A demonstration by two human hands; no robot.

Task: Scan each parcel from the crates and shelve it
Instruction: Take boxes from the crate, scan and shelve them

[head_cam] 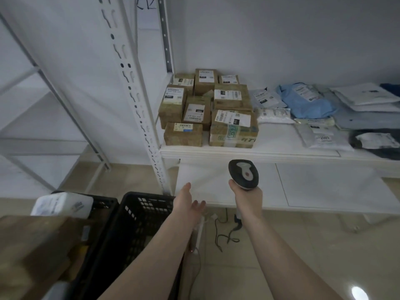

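- Holding the scanner (244, 174) upright in my right hand (246, 198), fingers wrapped round its handle, keeps its head aimed toward the shelf (270, 153) and ready for the next label.
- My left hand (190, 202) is free, palm up and fingers relaxed, holding nothing; I judge it is between parcels.
- Scanned cardboard boxes (205, 109) sit packed at the shelf's left end, labels up, with soft mailer bags (313, 109) spread to their right.
- Remaining parcels (62, 204) wait in the black crates (138, 224) by my left arm, near enough to reach.
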